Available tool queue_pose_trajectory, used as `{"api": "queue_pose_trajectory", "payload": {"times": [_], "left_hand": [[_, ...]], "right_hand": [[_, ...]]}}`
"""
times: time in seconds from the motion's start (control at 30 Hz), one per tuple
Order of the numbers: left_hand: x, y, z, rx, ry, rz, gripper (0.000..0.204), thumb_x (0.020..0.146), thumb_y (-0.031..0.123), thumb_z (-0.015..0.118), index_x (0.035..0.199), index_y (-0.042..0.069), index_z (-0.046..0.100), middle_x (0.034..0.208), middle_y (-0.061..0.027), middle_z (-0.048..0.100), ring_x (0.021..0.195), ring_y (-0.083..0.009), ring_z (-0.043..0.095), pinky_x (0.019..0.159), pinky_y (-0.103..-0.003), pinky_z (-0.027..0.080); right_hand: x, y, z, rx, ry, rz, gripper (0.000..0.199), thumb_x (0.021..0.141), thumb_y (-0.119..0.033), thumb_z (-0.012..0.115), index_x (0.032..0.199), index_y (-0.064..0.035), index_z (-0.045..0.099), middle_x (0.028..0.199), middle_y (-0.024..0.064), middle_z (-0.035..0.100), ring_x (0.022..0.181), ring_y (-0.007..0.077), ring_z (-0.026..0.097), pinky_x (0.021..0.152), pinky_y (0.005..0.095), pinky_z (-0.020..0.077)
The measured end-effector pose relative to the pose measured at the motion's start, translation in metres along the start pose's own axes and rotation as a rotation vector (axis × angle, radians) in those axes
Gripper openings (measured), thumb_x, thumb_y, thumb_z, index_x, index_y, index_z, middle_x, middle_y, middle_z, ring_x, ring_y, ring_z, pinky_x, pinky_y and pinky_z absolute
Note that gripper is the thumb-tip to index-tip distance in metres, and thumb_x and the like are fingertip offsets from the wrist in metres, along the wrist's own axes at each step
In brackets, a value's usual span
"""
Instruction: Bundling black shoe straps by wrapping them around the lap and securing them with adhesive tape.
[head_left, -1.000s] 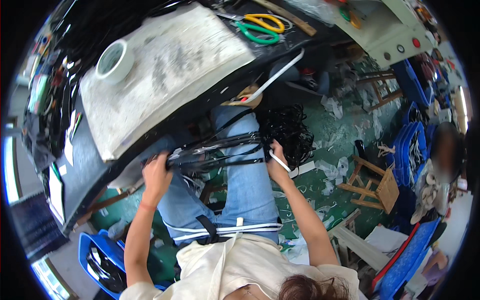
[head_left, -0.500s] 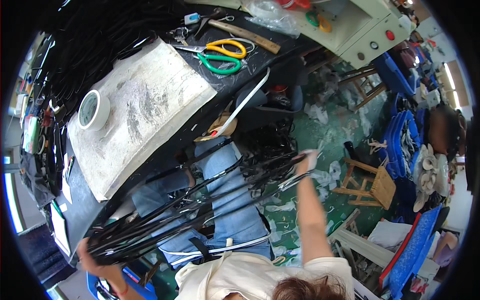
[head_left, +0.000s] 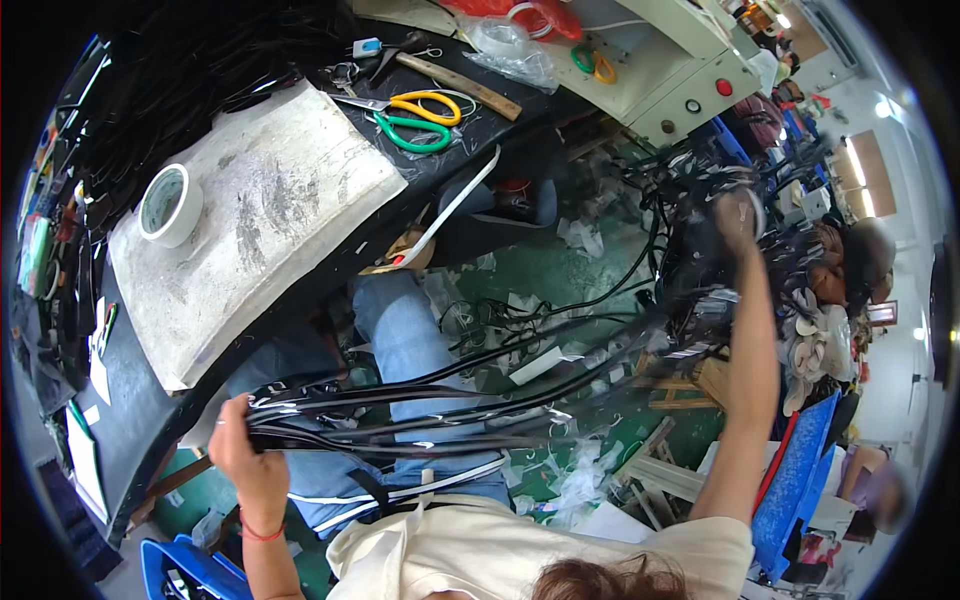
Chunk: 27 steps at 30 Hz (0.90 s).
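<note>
My left hand [head_left: 245, 455] is closed around one end of a bundle of long, shiny black strips [head_left: 310, 405], low at the left by the table's edge. The strips stretch across my lap in blue jeans [head_left: 400, 315] toward the right. There my right hand [head_left: 737, 215], smeared by motion, is raised at arm's length and grips the other part of the bundle. Loose, tangled strips [head_left: 690, 240] swing around it, and their far ends are too blurred to follow.
A black table [head_left: 150, 370] carries a scuffed white board [head_left: 300, 160], tape roll [head_left: 187, 215], yellow-and-green scissors [head_left: 415, 135], a hammer [head_left: 455, 85] and a black strip heap [head_left: 180, 110]. A pale machine [head_left: 650, 90] stands beyond. Scraps litter the green floor [head_left: 590, 270] near a wooden stool [head_left: 712, 378].
My right hand has swung up and outward to the right, pulling the strips with it. My left hand has moved inward and slightly up, still holding its end. The view has turned slightly right.
</note>
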<state>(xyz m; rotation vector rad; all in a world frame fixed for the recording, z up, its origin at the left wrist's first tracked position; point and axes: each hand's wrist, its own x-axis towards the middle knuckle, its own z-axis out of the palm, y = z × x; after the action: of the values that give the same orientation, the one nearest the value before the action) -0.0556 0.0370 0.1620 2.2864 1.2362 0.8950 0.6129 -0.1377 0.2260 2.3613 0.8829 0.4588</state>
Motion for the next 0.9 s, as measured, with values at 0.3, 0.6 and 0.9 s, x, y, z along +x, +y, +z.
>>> {"api": "queue_pose_trajectory", "payload": {"times": [0.3, 0.6, 0.9], "left_hand": [[-0.006, 0.000, 0.040, 0.127, -0.195, 0.075, 0.031, 0.062, -0.007, 0.057, 0.092, 0.002, 0.055, 0.078, -0.0186, 0.058, 0.071, -0.0378, 0.057, 0.060, -0.043, 0.043], [-0.021, -0.088, 0.061, 0.455, -0.390, -0.011, 0.033, 0.063, -0.008, 0.055, 0.094, 0.003, 0.053, 0.083, -0.0162, 0.060, 0.076, -0.0371, 0.058, 0.063, -0.044, 0.046], [-0.047, -0.172, 0.032, 0.643, -0.303, -0.010, 0.044, 0.074, 0.008, 0.062, 0.116, 0.005, 0.051, 0.110, -0.0170, 0.056, 0.103, -0.0361, 0.052, 0.088, -0.043, 0.042]], "right_hand": [[-0.031, -0.010, -0.021, 1.103, 0.689, 0.209, 0.007, 0.076, -0.012, 0.058, 0.077, -0.0054, 0.060, 0.074, 0.0095, 0.063, 0.063, 0.0245, 0.058, 0.059, 0.0364, 0.0449], [-0.247, -0.183, 0.194, 0.760, -0.464, 0.537, 0.046, 0.078, -0.016, 0.062, 0.116, -0.0051, 0.039, 0.096, 0.0226, 0.058, 0.093, 0.0389, 0.057, 0.084, 0.0479, 0.0425], [-0.146, -0.178, 0.066, 1.650, 0.232, 0.404, 0.029, 0.088, -0.026, 0.064, 0.102, -0.0047, 0.049, 0.079, 0.0036, 0.055, 0.053, 0.0081, 0.049, 0.048, 0.0228, 0.0380]]}}
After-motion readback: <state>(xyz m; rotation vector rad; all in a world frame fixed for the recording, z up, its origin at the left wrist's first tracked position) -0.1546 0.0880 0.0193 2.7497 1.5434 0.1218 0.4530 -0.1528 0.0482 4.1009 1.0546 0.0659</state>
